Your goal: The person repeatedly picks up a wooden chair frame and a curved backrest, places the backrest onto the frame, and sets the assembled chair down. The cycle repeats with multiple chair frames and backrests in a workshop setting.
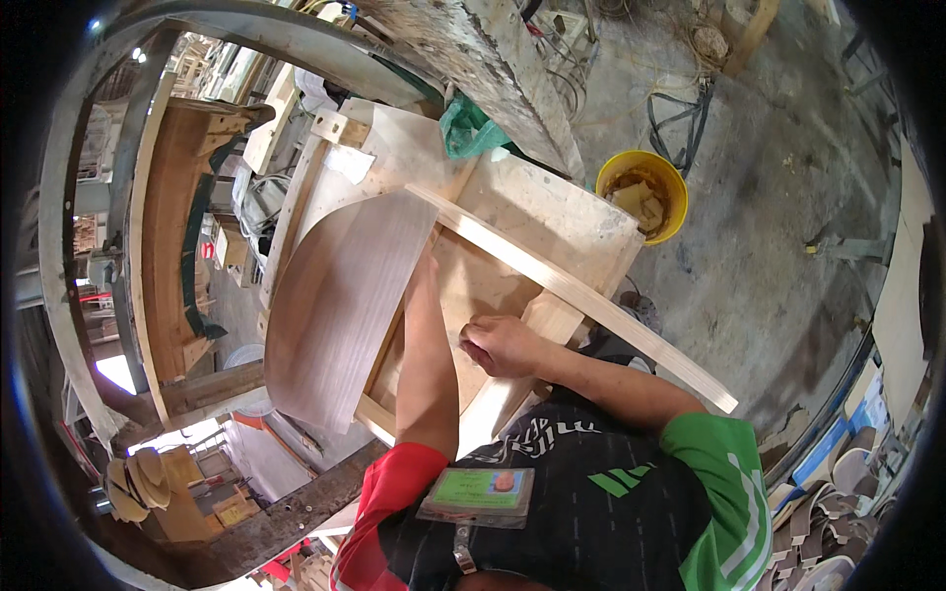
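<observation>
A curved sheet of brown wood-grain veneer (340,295), rounded on its left side, rests over the left part of a pale wooden frame. My left hand (428,266) reaches to the sheet's right edge near its upper corner. Its fingers are hidden beneath the sheet. To the right of it, my right hand (505,345) is closed, fingers curled in, above the frame's opening. Whatever it may hold is too hidden to name. A long pale wooden strip (581,295) runs slantwise beyond my right hand, from the sheet's upper corner toward the lower right.
Under the frame lies a light wooden worktop (542,202). A yellow bucket (673,177) with scraps stands on the concrete floor beyond it. Green plastic (468,128) hangs at the far edge. Metal framing (69,266) rises at left, and curved wooden pieces (838,512) are piled at lower right.
</observation>
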`<action>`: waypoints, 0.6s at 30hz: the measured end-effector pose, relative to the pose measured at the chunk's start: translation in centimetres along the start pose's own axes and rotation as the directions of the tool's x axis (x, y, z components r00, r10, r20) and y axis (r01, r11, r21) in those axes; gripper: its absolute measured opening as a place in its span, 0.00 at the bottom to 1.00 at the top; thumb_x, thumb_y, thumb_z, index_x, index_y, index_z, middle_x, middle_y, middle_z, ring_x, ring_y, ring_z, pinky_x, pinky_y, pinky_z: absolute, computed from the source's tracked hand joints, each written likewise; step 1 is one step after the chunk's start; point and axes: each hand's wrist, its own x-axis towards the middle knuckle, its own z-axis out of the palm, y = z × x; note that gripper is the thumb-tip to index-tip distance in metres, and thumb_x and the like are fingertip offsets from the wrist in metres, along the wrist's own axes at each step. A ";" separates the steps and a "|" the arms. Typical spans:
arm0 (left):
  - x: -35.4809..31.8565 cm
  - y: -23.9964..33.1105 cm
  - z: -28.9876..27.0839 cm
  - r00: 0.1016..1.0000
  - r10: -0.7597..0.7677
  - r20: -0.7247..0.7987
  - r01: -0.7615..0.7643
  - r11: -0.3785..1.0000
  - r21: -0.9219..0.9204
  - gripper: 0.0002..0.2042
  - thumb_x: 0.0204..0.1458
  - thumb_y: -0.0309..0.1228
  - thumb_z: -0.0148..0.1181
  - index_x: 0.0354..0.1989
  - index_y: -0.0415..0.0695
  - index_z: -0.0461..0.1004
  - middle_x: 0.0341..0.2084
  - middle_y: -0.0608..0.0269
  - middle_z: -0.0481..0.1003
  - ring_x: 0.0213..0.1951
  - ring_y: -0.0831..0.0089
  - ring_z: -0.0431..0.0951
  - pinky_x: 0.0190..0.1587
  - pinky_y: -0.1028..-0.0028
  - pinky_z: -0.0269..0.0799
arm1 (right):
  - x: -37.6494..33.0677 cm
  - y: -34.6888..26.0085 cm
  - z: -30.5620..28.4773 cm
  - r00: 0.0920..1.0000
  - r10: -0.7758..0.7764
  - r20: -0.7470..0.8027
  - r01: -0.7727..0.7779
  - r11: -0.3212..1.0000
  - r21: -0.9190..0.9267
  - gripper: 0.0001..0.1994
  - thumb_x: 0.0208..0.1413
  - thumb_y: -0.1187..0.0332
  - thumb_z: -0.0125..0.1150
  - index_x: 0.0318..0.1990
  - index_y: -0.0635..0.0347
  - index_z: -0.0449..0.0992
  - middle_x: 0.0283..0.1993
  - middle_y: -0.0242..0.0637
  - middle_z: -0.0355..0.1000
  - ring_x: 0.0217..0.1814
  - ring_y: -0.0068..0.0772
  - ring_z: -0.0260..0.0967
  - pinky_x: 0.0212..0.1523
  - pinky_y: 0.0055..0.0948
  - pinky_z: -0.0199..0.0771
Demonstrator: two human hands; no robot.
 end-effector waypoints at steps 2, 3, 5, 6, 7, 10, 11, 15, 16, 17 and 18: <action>1.1 0.3 0.6 1.000 -0.014 0.006 0.014 1.000 0.008 0.08 0.65 0.32 0.58 0.40 0.40 0.78 0.28 0.67 0.76 0.28 0.79 0.74 0.31 0.75 0.72 | 0.0 0.0 0.0 1.000 0.006 -0.005 -0.006 1.000 -0.007 0.06 0.62 0.68 0.59 0.38 0.62 0.76 0.36 0.47 0.74 0.40 0.54 0.75 0.42 0.47 0.76; 1.3 0.4 0.8 1.000 -0.025 -0.004 0.025 1.000 0.006 0.08 0.65 0.32 0.58 0.41 0.40 0.79 0.28 0.67 0.76 0.28 0.79 0.74 0.31 0.75 0.72 | 0.0 0.0 0.1 1.000 0.005 -0.016 -0.005 1.000 -0.014 0.06 0.62 0.68 0.58 0.39 0.62 0.76 0.36 0.47 0.74 0.40 0.54 0.75 0.42 0.47 0.76; 1.9 0.3 0.1 0.999 -0.036 -0.006 0.037 0.999 0.016 0.08 0.65 0.31 0.58 0.41 0.40 0.79 0.28 0.67 0.76 0.28 0.79 0.74 0.31 0.75 0.73 | -0.1 -0.3 0.2 1.000 0.003 -0.011 -0.004 1.000 -0.022 0.07 0.63 0.67 0.58 0.39 0.62 0.76 0.36 0.47 0.74 0.40 0.54 0.75 0.42 0.48 0.77; 1.9 0.3 -0.2 0.999 -0.044 -0.014 0.044 0.999 0.018 0.08 0.65 0.31 0.58 0.41 0.40 0.79 0.29 0.67 0.77 0.28 0.79 0.74 0.31 0.75 0.73 | -0.2 -0.5 0.3 1.000 0.005 -0.001 -0.005 1.000 -0.025 0.07 0.63 0.67 0.58 0.39 0.62 0.76 0.36 0.47 0.74 0.41 0.54 0.75 0.42 0.48 0.77; 2.1 0.4 0.1 0.999 -0.050 -0.012 0.050 0.998 0.022 0.08 0.65 0.31 0.58 0.41 0.40 0.79 0.29 0.67 0.77 0.28 0.79 0.74 0.31 0.75 0.73 | -0.2 -0.4 0.2 1.000 0.010 -0.002 -0.010 0.999 -0.032 0.07 0.63 0.67 0.58 0.39 0.61 0.76 0.37 0.47 0.75 0.41 0.55 0.75 0.42 0.48 0.77; 2.3 0.7 0.2 0.997 -0.064 -0.030 0.066 0.996 0.059 0.08 0.65 0.31 0.58 0.41 0.40 0.79 0.29 0.66 0.77 0.28 0.79 0.74 0.31 0.75 0.73 | -0.2 -0.7 0.2 0.998 0.055 0.020 -0.054 0.995 -0.085 0.08 0.64 0.66 0.58 0.42 0.61 0.77 0.36 0.47 0.75 0.41 0.55 0.75 0.43 0.48 0.77; 2.1 0.9 -0.2 0.997 -0.064 -0.049 0.068 0.994 0.080 0.08 0.65 0.31 0.58 0.41 0.40 0.79 0.29 0.66 0.77 0.27 0.79 0.74 0.31 0.75 0.73 | -0.2 -0.9 0.3 0.999 0.041 -0.008 -0.041 0.995 -0.085 0.09 0.63 0.66 0.58 0.44 0.61 0.77 0.37 0.47 0.75 0.42 0.55 0.75 0.42 0.48 0.77; -2.0 1.5 -1.6 0.988 -0.026 -0.153 0.056 0.980 0.194 0.08 0.65 0.31 0.58 0.42 0.40 0.79 0.29 0.66 0.77 0.27 0.79 0.75 0.31 0.75 0.73 | -0.7 -1.1 1.0 0.999 -0.005 -0.054 -0.004 0.986 -0.164 0.15 0.60 0.67 0.60 0.53 0.59 0.75 0.43 0.47 0.74 0.46 0.55 0.74 0.43 0.49 0.77; -3.7 1.9 -0.8 0.988 -0.013 -0.152 0.046 0.974 0.220 0.08 0.65 0.31 0.58 0.42 0.40 0.79 0.29 0.66 0.77 0.27 0.79 0.75 0.31 0.75 0.73 | -0.7 -0.8 0.7 0.998 -0.008 -0.068 -0.006 0.979 -0.206 0.17 0.58 0.68 0.61 0.55 0.58 0.74 0.44 0.46 0.74 0.47 0.55 0.74 0.44 0.49 0.77; -6.2 2.1 -0.7 0.992 -0.003 -0.123 0.031 0.973 0.227 0.08 0.65 0.31 0.58 0.42 0.40 0.79 0.29 0.66 0.78 0.27 0.79 0.75 0.30 0.75 0.73 | -1.1 -1.0 0.5 1.000 -0.026 -0.016 0.021 0.964 -0.264 0.19 0.57 0.68 0.62 0.56 0.58 0.74 0.45 0.46 0.73 0.48 0.54 0.74 0.45 0.49 0.76; -8.6 2.3 -0.1 0.996 0.004 -0.089 0.015 0.976 0.216 0.08 0.65 0.31 0.58 0.42 0.40 0.79 0.29 0.66 0.78 0.27 0.79 0.75 0.30 0.75 0.73 | -1.8 -1.2 -0.1 0.999 -0.035 0.038 0.045 0.945 -0.323 0.20 0.55 0.68 0.63 0.56 0.58 0.74 0.47 0.46 0.73 0.49 0.54 0.73 0.47 0.48 0.76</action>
